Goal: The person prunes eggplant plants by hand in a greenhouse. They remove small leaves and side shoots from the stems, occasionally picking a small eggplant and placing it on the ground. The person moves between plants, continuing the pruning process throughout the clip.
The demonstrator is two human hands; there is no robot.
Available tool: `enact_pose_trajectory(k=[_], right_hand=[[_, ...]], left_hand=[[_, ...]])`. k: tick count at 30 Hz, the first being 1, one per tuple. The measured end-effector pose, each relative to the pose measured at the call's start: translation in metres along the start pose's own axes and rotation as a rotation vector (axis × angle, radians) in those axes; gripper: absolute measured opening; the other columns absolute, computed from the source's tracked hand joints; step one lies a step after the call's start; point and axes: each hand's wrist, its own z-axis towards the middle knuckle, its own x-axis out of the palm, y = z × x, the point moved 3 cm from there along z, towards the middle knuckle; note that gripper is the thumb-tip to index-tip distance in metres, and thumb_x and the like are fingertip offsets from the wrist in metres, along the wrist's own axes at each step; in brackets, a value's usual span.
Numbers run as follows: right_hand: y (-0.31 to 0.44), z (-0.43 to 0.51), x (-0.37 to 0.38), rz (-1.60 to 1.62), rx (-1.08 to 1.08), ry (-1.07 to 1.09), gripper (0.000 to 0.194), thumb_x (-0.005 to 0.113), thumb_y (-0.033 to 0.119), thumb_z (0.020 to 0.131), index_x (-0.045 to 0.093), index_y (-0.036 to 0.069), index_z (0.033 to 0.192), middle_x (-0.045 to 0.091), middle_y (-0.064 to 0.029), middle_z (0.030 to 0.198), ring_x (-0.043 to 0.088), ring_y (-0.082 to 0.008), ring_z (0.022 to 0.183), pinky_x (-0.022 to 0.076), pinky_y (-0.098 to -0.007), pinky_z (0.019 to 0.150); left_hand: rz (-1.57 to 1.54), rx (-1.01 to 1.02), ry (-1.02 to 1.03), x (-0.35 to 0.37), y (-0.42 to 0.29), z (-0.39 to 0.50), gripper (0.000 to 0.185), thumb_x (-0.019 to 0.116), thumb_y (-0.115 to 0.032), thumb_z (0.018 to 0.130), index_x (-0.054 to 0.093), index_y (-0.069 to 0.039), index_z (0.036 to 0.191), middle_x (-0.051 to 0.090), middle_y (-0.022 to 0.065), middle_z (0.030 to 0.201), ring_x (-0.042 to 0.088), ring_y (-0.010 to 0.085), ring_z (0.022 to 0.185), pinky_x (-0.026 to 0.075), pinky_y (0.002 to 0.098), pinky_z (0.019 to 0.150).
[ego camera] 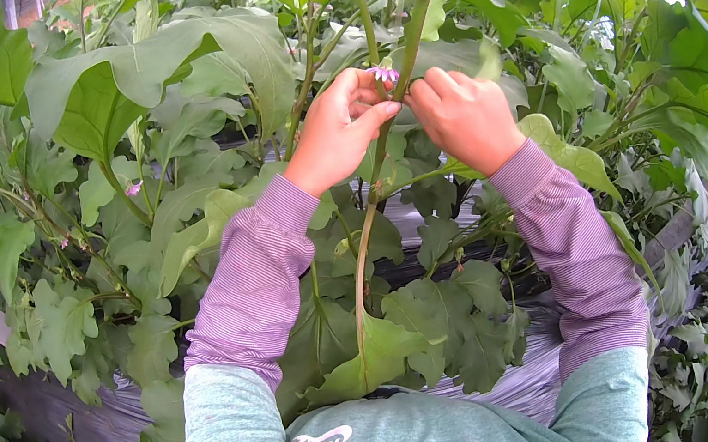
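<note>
Upper centre in the head view, my left hand [344, 121] closes its thumb and fingers around a green eggplant stem [381, 146] at a fork. A small purple eggplant flower [383, 73] shows at its fingertips. My right hand [463, 118] touches the same fork from the right, its fingers curled; whether something thin is pinched in them is hidden. Below the hands the stem runs down to a large lobed leaf [377, 357] close to my chest. Thick branches [415, 21] rise from the fork.
Dense eggplant plants stand all around, with a broad leaf [159, 64] at upper left and a drooping leaf [567, 153] beside my right wrist. Another purple flower [134, 188] hangs at left. Shiny plastic film [85, 420] covers the ground below the plants.
</note>
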Motion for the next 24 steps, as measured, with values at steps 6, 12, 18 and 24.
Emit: enact_pose_trajectory(k=[6, 12, 18, 24], right_hand=[[-0.015, -0.005, -0.004, 0.276, 0.475, 0.519, 0.033, 0.06, 0.03, 0.089, 0.068, 0.001, 0.076, 0.064, -0.0209, 0.071, 0.065, -0.0372, 0.069, 0.052, -0.0461, 0.064], [-0.046, 0.034, -0.029, 1.043, 0.653, -0.083, 0.023, 0.053, 0.01, 0.093, 0.059, -0.003, 0.112, 0.068, -0.0174, 0.093, 0.069, -0.0227, 0.075, 0.0563, -0.0335, 0.071], [-0.05, 0.084, -0.002, 1.414, 0.862, -0.157, 0.036, 0.052, 0.006, 0.092, 0.048, -0.009, 0.125, 0.061, -0.0166, 0.117, 0.061, -0.0226, 0.106, 0.0526, -0.032, 0.091], [-0.079, 0.106, 0.012, 1.359, 0.96, -0.057, 0.022, 0.06, 0.011, 0.083, 0.062, -0.001, 0.102, 0.064, -0.0102, 0.093, 0.059, -0.0203, 0.087, 0.0474, -0.0323, 0.079]], left_hand=[[0.06, -0.08, 0.014, -0.004, -0.004, 0.002, 0.034, 0.063, -0.014, 0.094, 0.05, -0.008, 0.124, 0.058, 0.0059, 0.117, 0.061, 0.0135, 0.104, 0.054, 0.0311, 0.084], [0.008, 0.171, -0.32, -0.023, -0.055, -0.004, 0.042, 0.065, -0.013, 0.09, 0.047, -0.003, 0.127, 0.052, 0.0101, 0.123, 0.058, 0.0174, 0.11, 0.055, 0.0318, 0.081], [0.486, 0.454, -0.327, -0.005, -0.111, 0.02, 0.047, 0.072, -0.018, 0.087, 0.052, 0.001, 0.124, 0.062, 0.0111, 0.111, 0.063, 0.0139, 0.093, 0.056, 0.0267, 0.071], [0.206, 0.247, -0.129, -0.013, -0.099, 0.058, 0.029, 0.064, -0.017, 0.094, 0.057, -0.004, 0.119, 0.064, 0.0029, 0.103, 0.065, 0.0103, 0.086, 0.055, 0.0243, 0.068]])
